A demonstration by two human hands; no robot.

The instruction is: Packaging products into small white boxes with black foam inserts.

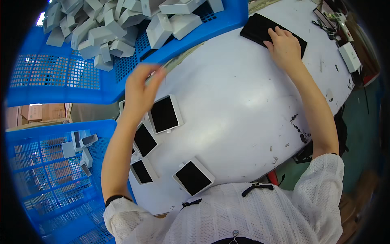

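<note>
My right hand (285, 48) rests on a flat black stack of sheets or pads (256, 29) at the far right of the table, its fingers spread and touching the top. My left hand (140, 91) is raised over the table's left side, near the rim of the upper blue basket; its fingers are smeared by motion, and whether they hold anything cannot be made out. Below it lie small white box trays with black inserts: one tray (164, 114) just right of the wrist, another (145, 139) beneath it, a third (142, 171) lower down. A separate tray (194, 177) sits close to my body.
A big blue basket (162, 57) at the upper left holds a heap of white boxes (101, 34). Below it, another blue basket (107, 126) contains several white boxes (83, 142). A white box (349, 57) and cables (323, 27) lie at the far right edge of the white table (239, 110).
</note>
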